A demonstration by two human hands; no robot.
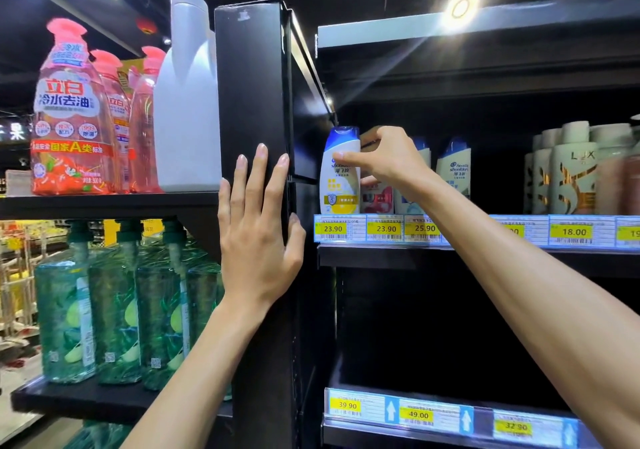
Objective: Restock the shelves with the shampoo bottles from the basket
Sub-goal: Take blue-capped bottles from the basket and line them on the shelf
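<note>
Just beside the upright, shampoo bottle in right hand

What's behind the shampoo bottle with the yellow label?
Only dark shelf shows above and behind the yellow-label bottle, which the right hand grips. The bottle itself hides whatever stands directly behind it, so more bottles there cannot be told.

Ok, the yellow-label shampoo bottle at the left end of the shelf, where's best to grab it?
Probably take the yellow-label shampoo bottle by its upper body under the blue cap, from the front-right: it stands upright, the post blocks its left, and the right hand pinches there.
</note>
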